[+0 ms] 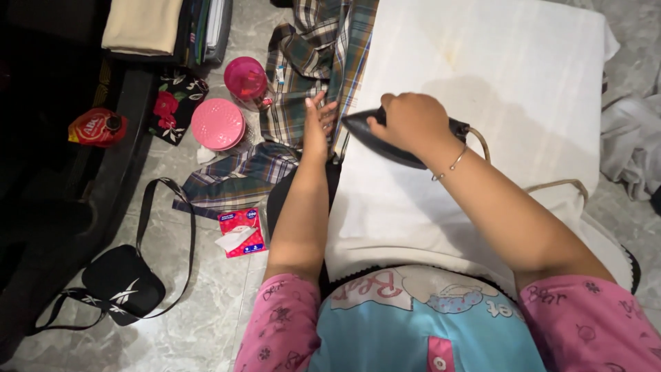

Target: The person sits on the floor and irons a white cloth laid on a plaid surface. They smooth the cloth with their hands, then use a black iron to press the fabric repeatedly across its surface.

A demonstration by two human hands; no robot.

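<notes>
Black iron point(385, 141) and plaid shirt point(310, 76)
The iron rests flat on the white padded cloth's left edge, nose pointing left; the green-brown plaid shirt lies crumpled just beside it.

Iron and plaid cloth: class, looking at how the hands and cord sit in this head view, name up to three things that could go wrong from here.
1. The left hand presses the plaid cloth right beside the tip of the black iron held by the right hand; fingers could get burned.
2. The cord trails loosely across the white padded surface; it may snag.
3. The cloth hangs onto the floor and could be dragged off.
</notes>
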